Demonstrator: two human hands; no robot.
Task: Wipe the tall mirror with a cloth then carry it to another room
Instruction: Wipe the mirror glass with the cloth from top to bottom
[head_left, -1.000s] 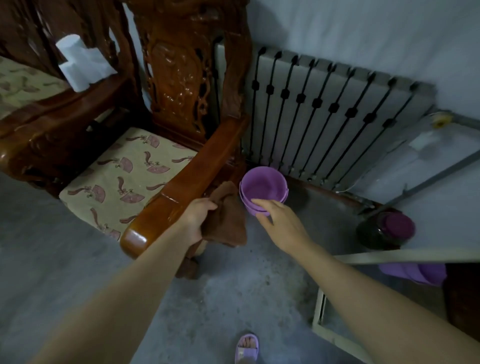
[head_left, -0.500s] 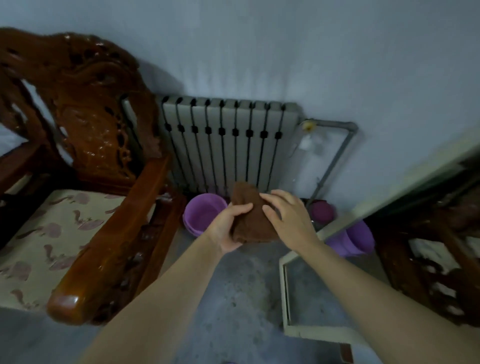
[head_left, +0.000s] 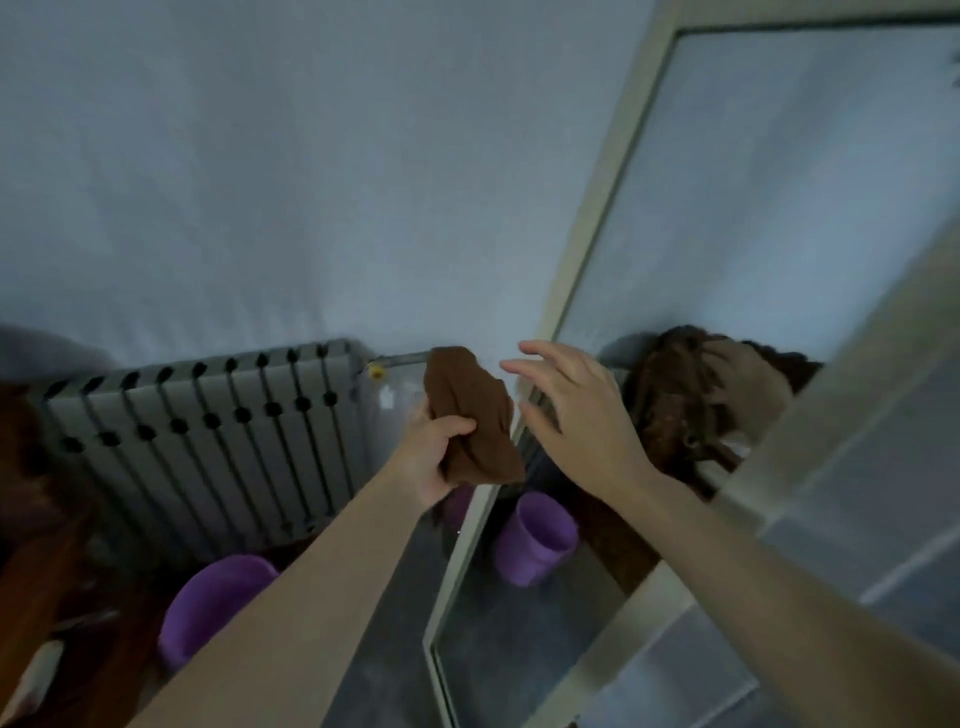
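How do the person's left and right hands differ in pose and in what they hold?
The left hand is closed in a grip around the brown cloth; the right hand is open with fingers spread and holds nothing. The left is in front of the radiator side, the right over the mirror frame. Both are raised at similar height.

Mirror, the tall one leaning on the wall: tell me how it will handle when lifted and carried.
The mirror is tall and narrow with a thin pale frame, so it will probably feel awkward and top-heavy, apt to swing or tip. Its glass face is likely fragile and smooth, so gripping the frame seems safer. The left hand holds a cloth; carrying probably needs both hands free.
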